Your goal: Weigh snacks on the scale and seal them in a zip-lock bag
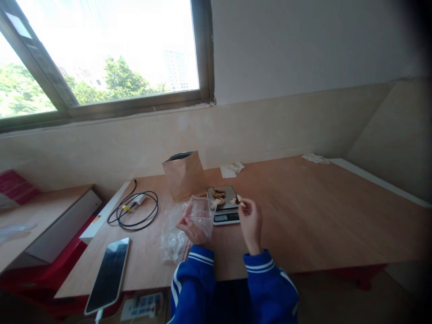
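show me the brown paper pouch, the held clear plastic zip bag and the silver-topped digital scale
Brown paper pouch (185, 177): head view, its front panel
Held clear plastic zip bag (201, 209): head view, wall above its red line
Silver-topped digital scale (231, 193): head view, bare top plate

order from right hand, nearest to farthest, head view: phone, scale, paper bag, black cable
1. Scale, just left of the right hand
2. Paper bag, left and farther back
3. Black cable, farther left
4. Phone, front left

Blue sleeves (272, 288), white-striped at the cuffs (201, 255)
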The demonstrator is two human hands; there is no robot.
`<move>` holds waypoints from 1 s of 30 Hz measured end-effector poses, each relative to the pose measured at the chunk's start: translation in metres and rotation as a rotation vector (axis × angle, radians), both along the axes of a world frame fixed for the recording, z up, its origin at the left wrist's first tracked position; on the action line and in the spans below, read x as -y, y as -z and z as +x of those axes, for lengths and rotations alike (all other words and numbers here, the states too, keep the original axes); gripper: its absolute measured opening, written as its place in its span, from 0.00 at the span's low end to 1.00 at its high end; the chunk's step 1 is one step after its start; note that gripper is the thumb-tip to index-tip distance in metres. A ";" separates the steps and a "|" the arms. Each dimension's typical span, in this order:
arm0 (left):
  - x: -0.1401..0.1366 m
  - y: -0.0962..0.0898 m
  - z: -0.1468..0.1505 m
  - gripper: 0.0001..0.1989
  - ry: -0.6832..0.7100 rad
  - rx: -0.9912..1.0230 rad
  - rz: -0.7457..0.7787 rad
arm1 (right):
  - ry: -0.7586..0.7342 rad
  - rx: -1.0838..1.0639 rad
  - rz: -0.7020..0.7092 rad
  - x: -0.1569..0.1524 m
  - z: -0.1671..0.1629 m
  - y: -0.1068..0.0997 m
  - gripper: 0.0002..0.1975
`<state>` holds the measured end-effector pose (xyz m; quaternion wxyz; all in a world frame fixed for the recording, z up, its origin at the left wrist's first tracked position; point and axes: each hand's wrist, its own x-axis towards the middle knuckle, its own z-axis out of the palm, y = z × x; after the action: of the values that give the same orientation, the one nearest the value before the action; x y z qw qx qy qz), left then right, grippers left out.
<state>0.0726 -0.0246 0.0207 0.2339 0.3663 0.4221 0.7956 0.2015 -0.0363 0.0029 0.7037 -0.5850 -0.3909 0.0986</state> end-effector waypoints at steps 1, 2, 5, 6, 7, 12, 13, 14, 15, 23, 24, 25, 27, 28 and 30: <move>0.001 -0.002 0.001 0.04 0.014 0.010 0.012 | -0.007 -0.040 0.028 0.005 -0.003 -0.009 0.12; 0.002 -0.003 0.002 0.04 0.027 0.021 0.031 | -0.026 -0.071 0.059 0.009 -0.007 -0.020 0.12; 0.002 -0.003 0.004 0.05 0.059 0.018 0.099 | -0.165 -0.070 0.102 0.022 -0.022 -0.052 0.13; 0.002 -0.001 0.004 0.05 0.073 0.008 0.110 | -0.229 -0.036 0.101 0.026 -0.027 -0.061 0.13; 0.002 0.001 0.004 0.05 0.085 0.004 0.112 | -0.288 0.005 0.098 0.028 -0.031 -0.067 0.12; 0.000 0.011 -0.001 0.07 0.046 0.005 0.053 | -0.301 0.140 0.095 0.024 -0.035 -0.061 0.13; 0.000 0.012 -0.002 0.07 0.046 -0.001 0.043 | -0.266 0.152 0.085 0.019 -0.031 -0.054 0.13; -0.001 0.013 -0.002 0.07 0.055 -0.006 0.036 | -0.238 0.169 0.069 0.013 -0.028 -0.045 0.14; -0.002 0.013 -0.001 0.08 0.070 -0.005 0.036 | -0.221 0.192 0.050 0.006 -0.024 -0.037 0.14; -0.001 0.013 0.000 0.10 0.097 0.014 0.057 | -0.238 0.617 -0.234 -0.038 -0.017 0.005 0.18; -0.001 0.014 -0.001 0.10 0.094 -0.006 0.052 | -0.207 0.635 -0.274 -0.038 -0.018 0.007 0.17; -0.001 0.016 -0.002 0.11 0.091 -0.023 0.049 | -0.181 0.643 -0.307 -0.036 -0.019 0.008 0.16; -0.001 0.017 -0.002 0.12 0.077 -0.028 0.053 | -0.143 0.634 -0.338 -0.030 -0.018 0.008 0.14; -0.001 0.017 -0.002 0.12 0.071 -0.018 0.057 | -0.120 0.616 -0.338 -0.026 -0.016 0.007 0.12; 0.000 0.015 0.000 0.14 0.081 0.006 0.059 | -0.053 0.551 -0.312 -0.016 -0.011 0.001 0.11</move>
<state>0.0722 -0.0243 0.0055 0.2564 0.3874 0.3827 0.7986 0.1903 -0.0203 0.0023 0.4703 -0.6803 -0.5620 0.0134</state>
